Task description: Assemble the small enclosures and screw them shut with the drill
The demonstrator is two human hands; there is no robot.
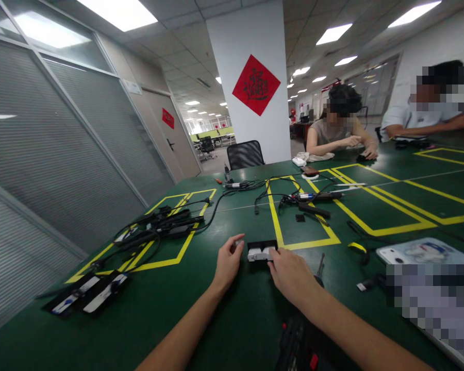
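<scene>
A small black-and-white device lies on the green table just in front of me. My right hand grips its right end with thumb and fingers. My left hand rests to the left of the device, its fingertips pinched on a tiny pale part by the device's left edge. Whether that part is joined to the device I cannot tell. A screwdriver lies partly hidden behind my right hand.
Yellow tape boxes mark the table. Black cables and adapters lie to the left, flat black-and-white packs at the near left, soldering tools in the middle, a phone to the right. Two people sit at the far right; a black chair stands by the pillar.
</scene>
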